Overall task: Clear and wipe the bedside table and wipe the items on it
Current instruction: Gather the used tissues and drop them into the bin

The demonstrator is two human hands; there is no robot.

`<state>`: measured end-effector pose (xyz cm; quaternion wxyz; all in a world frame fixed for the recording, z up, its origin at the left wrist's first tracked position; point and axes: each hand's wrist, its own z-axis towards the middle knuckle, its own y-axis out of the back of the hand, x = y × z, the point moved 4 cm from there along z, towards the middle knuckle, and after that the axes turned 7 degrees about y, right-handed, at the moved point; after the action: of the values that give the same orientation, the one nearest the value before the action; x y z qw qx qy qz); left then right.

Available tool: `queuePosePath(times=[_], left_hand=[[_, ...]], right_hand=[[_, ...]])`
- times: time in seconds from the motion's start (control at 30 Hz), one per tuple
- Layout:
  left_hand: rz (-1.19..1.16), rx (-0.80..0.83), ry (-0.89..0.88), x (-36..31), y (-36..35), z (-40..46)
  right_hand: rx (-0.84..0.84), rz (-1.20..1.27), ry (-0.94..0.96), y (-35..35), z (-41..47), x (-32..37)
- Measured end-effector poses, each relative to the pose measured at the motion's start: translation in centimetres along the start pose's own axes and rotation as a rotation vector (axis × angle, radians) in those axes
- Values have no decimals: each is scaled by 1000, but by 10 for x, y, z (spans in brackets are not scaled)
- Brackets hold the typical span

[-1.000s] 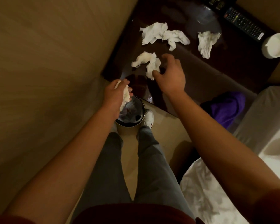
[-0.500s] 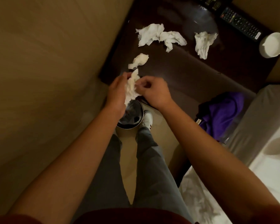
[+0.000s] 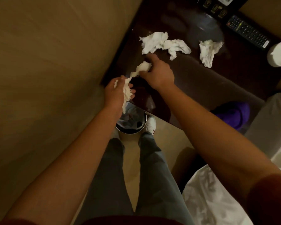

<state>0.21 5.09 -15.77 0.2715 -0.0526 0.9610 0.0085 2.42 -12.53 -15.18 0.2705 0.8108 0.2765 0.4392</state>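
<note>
The left hand (image 3: 115, 93) curls its fingers round a crumpled wad of tissue (image 3: 126, 93), held above the waste bin (image 3: 131, 125) at the near corner of the dark bedside table (image 3: 193, 82); the right hand (image 3: 157, 71) pinches a small tissue ball (image 3: 143, 67) lying on the tabletop; two larger crumpled tissues, one (image 3: 162, 44) just beyond the right hand and one (image 3: 208, 51) further right, lie on the table, apart from both hands.
</note>
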Motion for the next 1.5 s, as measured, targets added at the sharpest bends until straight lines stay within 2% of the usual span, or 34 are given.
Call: queuePosePath(times=[0.1, 0.23, 0.33, 0.43, 0.5, 0.57, 0.67, 0.73, 0.83, 0.93, 1.07, 1.17, 1.3, 1.4, 1.5], left_hand=[[-43, 16, 25, -2, -6, 0], [-16, -18, -24, -5, -9, 4], [-14, -58, -42, -9, -13, 1], [-103, 26, 26, -8, -20, -2], [-45, 7, 13, -9, -18, -1], [-20, -7, 7, -10, -16, 0], [-46, 18, 27, -10, -12, 1], [-39, 22, 38, -8, -6, 2], [-35, 22, 46, -4, 2, 5], [-45, 32, 57, -1, 2, 4], [-43, 35, 68, 0, -3, 5], [-26, 39, 102, -1, -8, 8], [-77, -28, 78, -5, -10, 10], [-208, 96, 147, -8, -16, 11], [-243, 285, 164, -10, -26, 6]], right_hand=[[30, -38, 2, -9, 7, -2], [-9, 95, 4, -10, -1, -3], [-27, 204, 72, -10, -20, 4], [69, 256, 165, -14, -38, 15], [141, 286, 189, -14, -44, 18], [65, 293, 127, -4, -40, 16], [-220, 99, 25, 24, -17, 12], [-308, 19, 36, 40, 7, 17], [-271, -188, 107, 50, 43, 27], [-137, -440, 154, 38, 65, 29], [-90, -546, 176, 20, 68, 27], [-104, -414, 213, 20, 52, 28], [-119, -69, 226, 24, 9, 31], [-107, 157, 194, 21, -24, 31], [-46, 257, 156, 9, -45, 29]])
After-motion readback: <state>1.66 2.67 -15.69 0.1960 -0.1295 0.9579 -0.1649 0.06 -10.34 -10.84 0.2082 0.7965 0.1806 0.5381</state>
